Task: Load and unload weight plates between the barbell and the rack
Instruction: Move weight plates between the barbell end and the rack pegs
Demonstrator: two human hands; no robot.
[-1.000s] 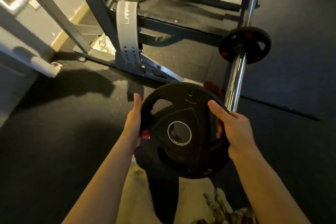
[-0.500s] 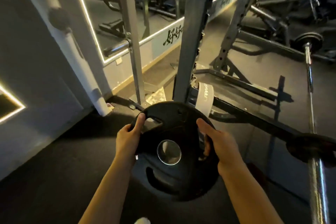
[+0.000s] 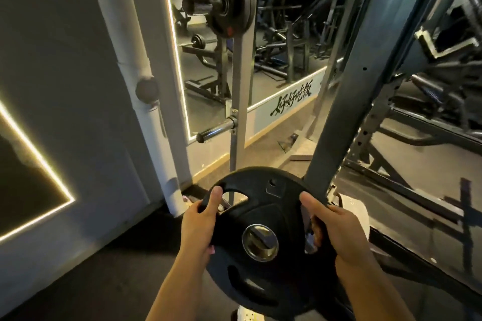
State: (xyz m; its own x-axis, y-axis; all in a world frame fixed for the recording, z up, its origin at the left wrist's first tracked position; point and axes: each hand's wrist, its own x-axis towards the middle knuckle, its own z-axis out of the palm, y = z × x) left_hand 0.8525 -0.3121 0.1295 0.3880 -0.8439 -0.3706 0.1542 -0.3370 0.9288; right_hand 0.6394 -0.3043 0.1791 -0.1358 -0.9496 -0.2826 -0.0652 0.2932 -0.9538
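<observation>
I carry a black weight plate (image 3: 263,216) with a steel-ringed centre hole in front of me, low in the view. My left hand (image 3: 199,221) grips its left rim through a cut-out. My right hand (image 3: 332,227) grips the right rim, thumb on the face. Ahead stands the grey rack upright (image 3: 238,101). A bare chrome storage peg (image 3: 215,131) sticks out from it at mid height. Higher up, an upper peg (image 3: 198,5) bears black plates (image 3: 229,0). The barbell is out of view.
A thick slanted rack post (image 3: 347,91) rises just right of the plate. A white padded pipe (image 3: 135,60) and the grey wall (image 3: 65,86) stand at left, a lit mirror (image 3: 273,47) behind the rack. Dark rubber floor (image 3: 104,281) lies below.
The view has swung up and left, away from the barbell toward the rack's storage pegs. Both hands keep the same hold on the plate, which has come nearer the upright.
</observation>
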